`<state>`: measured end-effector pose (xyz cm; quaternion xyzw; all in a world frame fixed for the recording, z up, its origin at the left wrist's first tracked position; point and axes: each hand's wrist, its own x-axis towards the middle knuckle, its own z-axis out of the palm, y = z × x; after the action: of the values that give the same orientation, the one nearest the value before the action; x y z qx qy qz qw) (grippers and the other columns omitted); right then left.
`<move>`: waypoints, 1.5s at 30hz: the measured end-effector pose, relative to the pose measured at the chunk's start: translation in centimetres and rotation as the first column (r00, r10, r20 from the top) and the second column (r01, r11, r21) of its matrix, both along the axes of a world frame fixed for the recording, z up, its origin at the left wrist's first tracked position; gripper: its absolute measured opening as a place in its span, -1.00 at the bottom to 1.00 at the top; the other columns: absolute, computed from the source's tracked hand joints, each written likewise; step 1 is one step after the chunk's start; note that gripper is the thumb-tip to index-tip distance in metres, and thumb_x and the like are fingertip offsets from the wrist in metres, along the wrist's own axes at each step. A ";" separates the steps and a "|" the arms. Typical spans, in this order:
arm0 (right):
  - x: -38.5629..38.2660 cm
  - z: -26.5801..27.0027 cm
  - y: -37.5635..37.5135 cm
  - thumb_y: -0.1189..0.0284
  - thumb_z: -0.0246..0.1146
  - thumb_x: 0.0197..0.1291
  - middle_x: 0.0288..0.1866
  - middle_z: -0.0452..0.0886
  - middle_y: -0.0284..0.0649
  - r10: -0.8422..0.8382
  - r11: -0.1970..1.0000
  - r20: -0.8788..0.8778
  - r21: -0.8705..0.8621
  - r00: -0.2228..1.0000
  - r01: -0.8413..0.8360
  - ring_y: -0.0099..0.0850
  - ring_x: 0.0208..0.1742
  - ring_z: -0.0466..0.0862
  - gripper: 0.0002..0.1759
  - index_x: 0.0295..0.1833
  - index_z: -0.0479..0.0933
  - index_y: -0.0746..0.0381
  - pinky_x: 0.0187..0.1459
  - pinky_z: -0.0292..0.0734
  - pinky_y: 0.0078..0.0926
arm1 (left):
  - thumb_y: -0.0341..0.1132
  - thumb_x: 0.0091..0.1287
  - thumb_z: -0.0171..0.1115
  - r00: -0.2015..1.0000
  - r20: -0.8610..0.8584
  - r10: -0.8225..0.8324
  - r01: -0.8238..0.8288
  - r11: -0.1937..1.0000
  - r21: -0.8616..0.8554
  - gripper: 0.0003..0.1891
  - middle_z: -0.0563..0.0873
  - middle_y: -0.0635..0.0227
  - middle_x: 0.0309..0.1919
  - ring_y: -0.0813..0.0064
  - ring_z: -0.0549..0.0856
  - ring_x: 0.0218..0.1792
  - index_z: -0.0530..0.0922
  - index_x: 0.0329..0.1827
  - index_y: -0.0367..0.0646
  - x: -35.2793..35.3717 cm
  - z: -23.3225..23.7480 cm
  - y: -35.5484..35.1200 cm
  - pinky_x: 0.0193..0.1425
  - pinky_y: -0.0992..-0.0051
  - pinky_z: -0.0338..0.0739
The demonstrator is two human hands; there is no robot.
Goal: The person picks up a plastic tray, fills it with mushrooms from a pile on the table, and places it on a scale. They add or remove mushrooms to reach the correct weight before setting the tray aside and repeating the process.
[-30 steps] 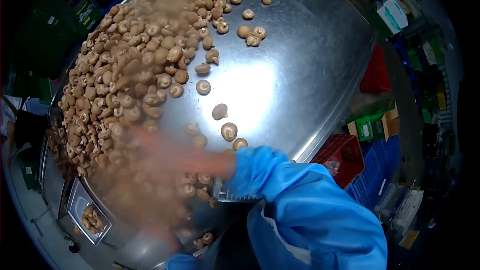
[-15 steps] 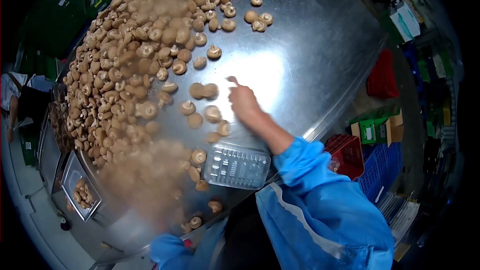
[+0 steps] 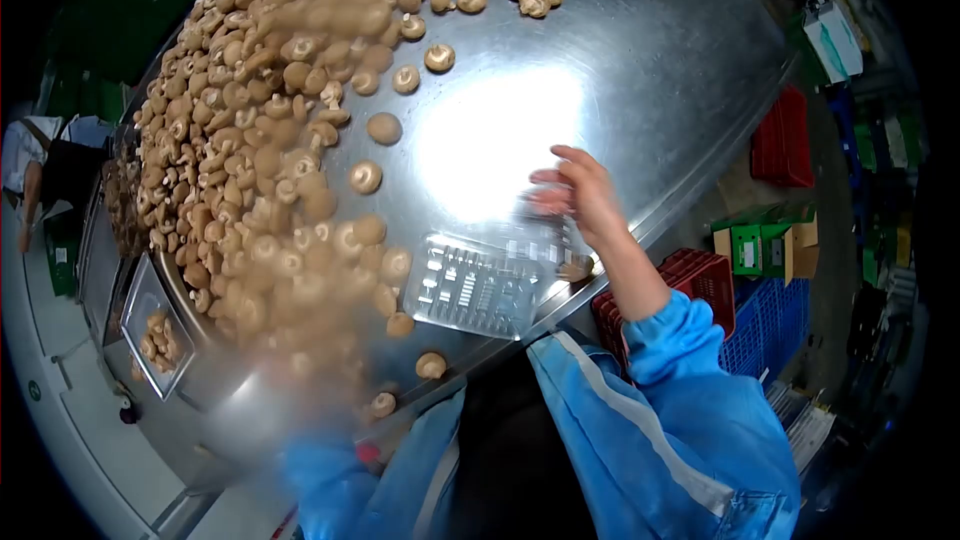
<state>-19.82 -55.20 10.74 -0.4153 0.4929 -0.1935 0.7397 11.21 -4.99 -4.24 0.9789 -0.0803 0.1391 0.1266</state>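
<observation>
Grip released, fingers spread, the right hand (image 3: 582, 192) hovers just past the clear ribbed plastic tray (image 3: 472, 288); the brown round-capped mushrooms (image 3: 250, 170) heaped left of it are probably best pinched gently by the cap.

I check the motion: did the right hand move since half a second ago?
Yes. The right hand moved rightwards, from beyond the clear tray to its right end.

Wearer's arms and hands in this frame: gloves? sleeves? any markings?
Right hand is bare, no glove. Right sleeve is blue and loose, gathered at an elastic cuff. A white stripe runs down the jacket beside it. Left sleeve is the same blue. Motion blur hides the left hand, so whether it is gloved cannot be told.
</observation>
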 end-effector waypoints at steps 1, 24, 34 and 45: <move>-2.2 -0.1 0.9 0.45 -0.02 0.36 -0.09 0.66 0.02 -0.080 0.993 0.078 0.098 0.994 0.073 -0.26 -0.22 0.75 -0.50 0.37 0.20 0.38 -0.29 0.72 -0.43 | -0.08 0.27 0.23 0.999 -0.026 0.036 -0.035 0.999 0.035 -0.50 0.36 0.11 0.41 0.13 0.50 0.25 0.55 0.09 -0.34 -2.0 3.3 -3.0 0.28 0.32 0.39; -11.7 4.7 17.6 0.52 0.03 0.33 -0.19 0.69 -0.11 0.045 0.998 0.044 0.052 0.998 -0.047 -0.44 -0.41 0.71 -0.66 0.19 0.38 0.33 -0.38 0.60 -0.62 | -0.47 0.03 0.32 0.585 0.178 -0.791 0.811 0.574 -0.114 -0.73 0.54 0.22 0.24 0.01 0.36 0.38 0.71 -0.16 -0.07 -6.0 15.4 -22.3 0.42 0.10 0.24; -13.5 5.7 18.6 0.52 0.04 0.36 -0.17 0.68 -0.12 -0.142 0.988 0.037 0.067 0.989 0.140 -0.50 -0.37 0.68 -0.67 0.20 0.38 0.36 -0.34 0.60 -0.61 | -0.38 -0.05 0.40 0.392 -0.253 -0.884 0.919 0.368 0.139 -0.79 0.49 0.27 0.32 -0.07 0.22 0.45 0.78 -0.30 0.00 -6.6 10.2 -28.1 0.41 -0.03 0.13; -11.2 5.2 19.7 0.50 0.06 0.37 -0.19 0.65 -0.17 -0.079 0.996 0.078 0.048 0.994 0.076 -0.50 -0.38 0.66 -0.62 0.25 0.35 0.39 -0.36 0.61 -0.59 | -0.44 0.17 0.27 0.285 -0.233 -0.930 0.938 0.321 -0.134 -0.92 0.48 0.16 0.30 -0.08 0.24 0.44 0.56 -0.30 -0.20 -5.6 9.0 -26.9 0.42 0.07 0.21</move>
<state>-31.02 -35.49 15.95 -0.3712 0.4829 -0.2274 0.7598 5.64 -31.90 4.72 0.7582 -0.6196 -0.0955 0.1792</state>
